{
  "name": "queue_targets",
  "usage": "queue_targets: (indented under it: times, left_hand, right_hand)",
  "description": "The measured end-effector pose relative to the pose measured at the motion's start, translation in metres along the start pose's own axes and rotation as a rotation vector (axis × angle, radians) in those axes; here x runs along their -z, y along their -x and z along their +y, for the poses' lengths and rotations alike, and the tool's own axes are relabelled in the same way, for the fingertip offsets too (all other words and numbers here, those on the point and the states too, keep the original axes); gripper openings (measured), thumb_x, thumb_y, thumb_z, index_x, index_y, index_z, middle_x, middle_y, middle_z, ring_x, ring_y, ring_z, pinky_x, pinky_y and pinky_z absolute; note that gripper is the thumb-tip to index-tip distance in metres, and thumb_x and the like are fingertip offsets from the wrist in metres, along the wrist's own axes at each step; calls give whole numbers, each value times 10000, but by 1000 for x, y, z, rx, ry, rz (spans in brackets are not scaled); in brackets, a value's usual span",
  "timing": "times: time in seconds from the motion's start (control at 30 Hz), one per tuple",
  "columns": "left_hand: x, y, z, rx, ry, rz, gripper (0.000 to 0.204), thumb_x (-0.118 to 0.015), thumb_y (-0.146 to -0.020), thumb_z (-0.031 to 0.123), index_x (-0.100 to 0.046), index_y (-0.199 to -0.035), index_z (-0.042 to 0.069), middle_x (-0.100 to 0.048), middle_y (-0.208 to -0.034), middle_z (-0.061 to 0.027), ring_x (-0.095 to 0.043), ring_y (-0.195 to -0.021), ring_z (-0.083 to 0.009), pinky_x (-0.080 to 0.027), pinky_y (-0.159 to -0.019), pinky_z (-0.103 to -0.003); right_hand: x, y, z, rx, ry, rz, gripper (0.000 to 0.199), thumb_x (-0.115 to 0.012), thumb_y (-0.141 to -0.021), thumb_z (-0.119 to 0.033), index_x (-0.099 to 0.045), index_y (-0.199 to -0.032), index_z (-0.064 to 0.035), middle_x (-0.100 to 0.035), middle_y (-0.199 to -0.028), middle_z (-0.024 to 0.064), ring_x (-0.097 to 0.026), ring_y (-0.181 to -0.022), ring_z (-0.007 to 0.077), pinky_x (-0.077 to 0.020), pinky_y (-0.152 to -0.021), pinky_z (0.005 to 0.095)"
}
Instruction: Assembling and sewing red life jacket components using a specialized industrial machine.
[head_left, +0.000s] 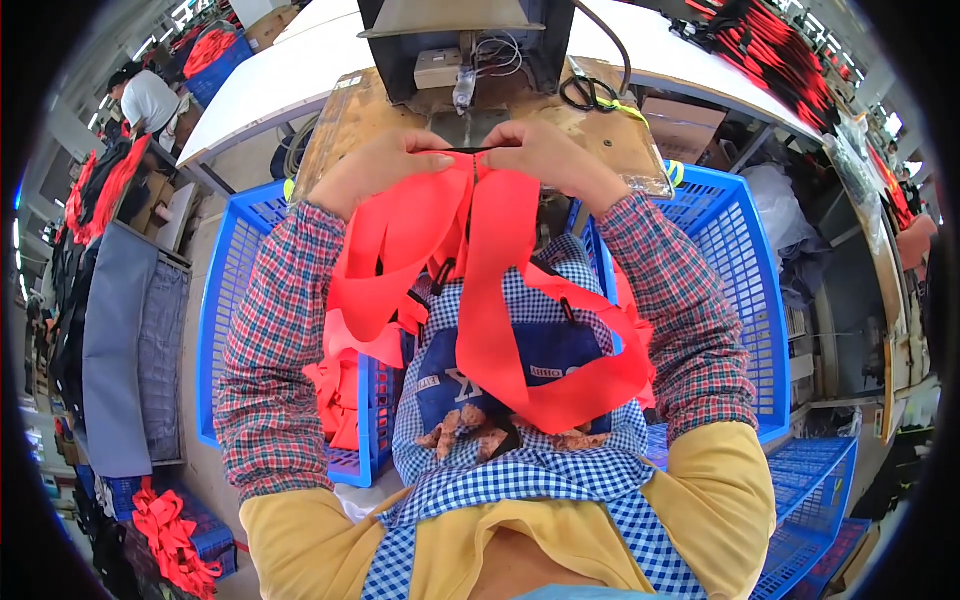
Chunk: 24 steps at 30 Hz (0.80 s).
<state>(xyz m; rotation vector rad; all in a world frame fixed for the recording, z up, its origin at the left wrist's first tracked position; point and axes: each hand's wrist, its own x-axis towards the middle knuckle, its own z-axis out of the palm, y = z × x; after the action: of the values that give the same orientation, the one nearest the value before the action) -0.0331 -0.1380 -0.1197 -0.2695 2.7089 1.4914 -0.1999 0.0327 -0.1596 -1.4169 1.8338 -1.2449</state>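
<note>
Holding red strap (pixel 480 270) at machine (pixel 470 60): left hand (pixel 375 165), right hand (pixel 550 155) both pinching it; stitching apparently unstarted; strap pile (pixel 345 395) waits in crate (pixel 225 300).

I see smooth orange woven straps (pixel 490 300), a worn, scuffed wooden bench (pixel 350 115), and glossy blue plastic-lattice baskets (pixel 745 270).

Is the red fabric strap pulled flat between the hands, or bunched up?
Bunched. The red fabric strap is gathered between left hand and right hand, with loops hanging onto the lap.
</note>
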Motion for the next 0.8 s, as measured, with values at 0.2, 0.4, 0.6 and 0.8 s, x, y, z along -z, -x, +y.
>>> queue_targets:
  times: [0.2, 0.4, 0.6, 0.8]
  left_hand:
    - [14, -27, -11, 105, 172, 79, 313, -654, -883, 188, -632, -1100, -36, -664, -945, -67, -607, -850, -115, -489, -745, -238]
    - [30, -50, -39, 134, 263, 98, 362, -675, -876, 203, -619, -1135, -44, -663, -1020, -73, -627, -895, -130, -496, -794, -244]
    - [29, -53, -41, 101, 307, 142, 406, -705, -848, 178, -604, -1159, -62, -661, -1033, -126, -643, -885, -165, -516, -779, -263]
    - [29, -51, -40, 78, 433, 141, 378, -688, -862, 159, -604, -1155, -65, -664, -1023, -126, -645, -883, -165, -522, -768, -268]
  right_hand:
    - [-3, -27, 12, -179, -347, 23, 182, -644, -851, -148, -660, -955, 1, -638, -824, 8, -570, -736, 68, -446, -634, 224]
    - [-7, -46, 21, -202, -541, 61, 185, -656, -850, -145, -655, -949, 11, -644, -846, 21, -600, -755, 90, -467, -663, 230]
    - [-8, -48, 22, -191, -635, 96, 212, -672, -845, -136, -645, -972, 32, -660, -906, 54, -626, -807, 117, -498, -716, 247]
    - [-8, -52, 21, -189, -693, 107, 211, -670, -851, -120, -643, -981, 44, -666, -923, 68, -637, -818, 133, -510, -736, 256]
